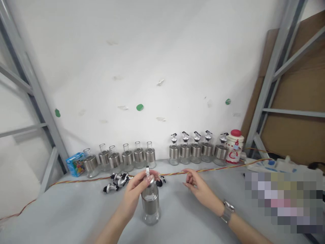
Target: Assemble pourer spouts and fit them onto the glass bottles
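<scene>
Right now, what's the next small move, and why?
Probably bring the right hand over to steady the front bottle: the left hand's fingers are on the pour spout at its mouth, while the right hand is off to the side, not touching the bottle.

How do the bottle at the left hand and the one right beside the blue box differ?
The front bottle has a spout stopper at its mouth, held by the left hand; the rear bottle, beside the blue box, has an open mouth. The front bottle stands near the camera, the rear bottle back by the wall. Both look like clear glass banded in metal.
</scene>
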`<state>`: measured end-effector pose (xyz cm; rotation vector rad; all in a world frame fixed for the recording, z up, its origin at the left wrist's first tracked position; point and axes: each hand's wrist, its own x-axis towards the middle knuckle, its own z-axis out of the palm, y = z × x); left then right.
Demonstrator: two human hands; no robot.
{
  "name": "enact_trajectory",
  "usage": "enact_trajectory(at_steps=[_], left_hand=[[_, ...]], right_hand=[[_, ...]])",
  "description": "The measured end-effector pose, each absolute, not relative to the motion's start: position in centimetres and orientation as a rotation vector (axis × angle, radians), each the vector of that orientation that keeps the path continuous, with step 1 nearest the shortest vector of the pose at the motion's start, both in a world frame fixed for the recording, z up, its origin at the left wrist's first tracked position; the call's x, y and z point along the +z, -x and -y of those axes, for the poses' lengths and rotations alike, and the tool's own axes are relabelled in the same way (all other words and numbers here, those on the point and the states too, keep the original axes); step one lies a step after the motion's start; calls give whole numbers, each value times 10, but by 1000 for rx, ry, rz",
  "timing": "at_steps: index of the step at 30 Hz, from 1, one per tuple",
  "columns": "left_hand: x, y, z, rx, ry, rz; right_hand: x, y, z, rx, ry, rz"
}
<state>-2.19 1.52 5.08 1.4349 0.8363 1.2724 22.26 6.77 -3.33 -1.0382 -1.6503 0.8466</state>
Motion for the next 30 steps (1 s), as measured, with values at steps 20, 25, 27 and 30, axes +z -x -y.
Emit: enact_trajectory(at_steps=[20,25,27,30], left_hand=[[40,20,-20,1277,-1440,-796],[42,16,-15,1276,-1584,-840],[39,15,-14,1287,-1653,-886],[36,16,-13,1360,-1809,-1016]], right_hand=[[-47,-228,-78,593,1426,1698],[-48,-224,-81,671,1365,1624],[-45,-225,-81,755,1341,1568],[-41,-226,-80,921,1296,1461]])
